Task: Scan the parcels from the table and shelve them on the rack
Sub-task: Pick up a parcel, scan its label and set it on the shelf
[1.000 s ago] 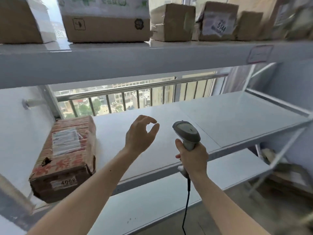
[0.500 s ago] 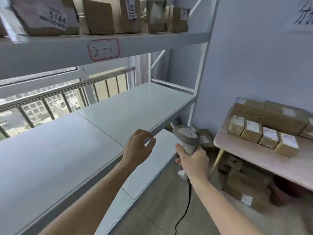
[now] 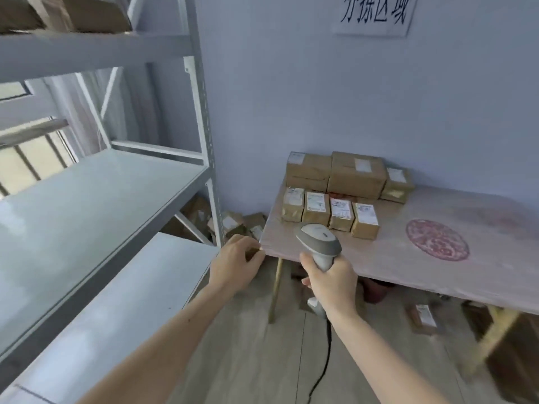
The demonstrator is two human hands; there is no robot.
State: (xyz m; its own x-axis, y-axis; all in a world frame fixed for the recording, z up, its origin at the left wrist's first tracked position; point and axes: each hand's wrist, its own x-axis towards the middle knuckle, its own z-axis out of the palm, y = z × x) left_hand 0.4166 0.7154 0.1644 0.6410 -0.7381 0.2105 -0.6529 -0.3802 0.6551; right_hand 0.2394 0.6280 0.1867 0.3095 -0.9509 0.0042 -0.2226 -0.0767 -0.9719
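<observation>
Several brown parcels with white labels lie at the far left of the pale table (image 3: pixel 437 275): a front row of small ones (image 3: pixel 316 207) and larger boxes (image 3: pixel 357 174) against the wall. My right hand (image 3: pixel 328 279) grips a grey corded barcode scanner (image 3: pixel 319 243), its head just over the table's near edge, pointing toward the small parcels. My left hand (image 3: pixel 236 265) hangs empty beside the table's left corner, fingers loosely curled. The grey metal rack (image 3: pixel 96 196) stands on the left.
The rack's upright post (image 3: pixel 204 135) stands between shelf and table. More parcels lie on the floor under the rack (image 3: pixel 233 224) and under the table (image 3: pixel 424 314). Boxes sit on the top shelf (image 3: pixel 87 13). The scanner cable (image 3: pixel 323 363) trails down to the wooden floor.
My view has swung right, from the rack's shelves and window to the table with parcels. Both hands came along; the left hand has curled a little more. The scanner stays in my right hand.
</observation>
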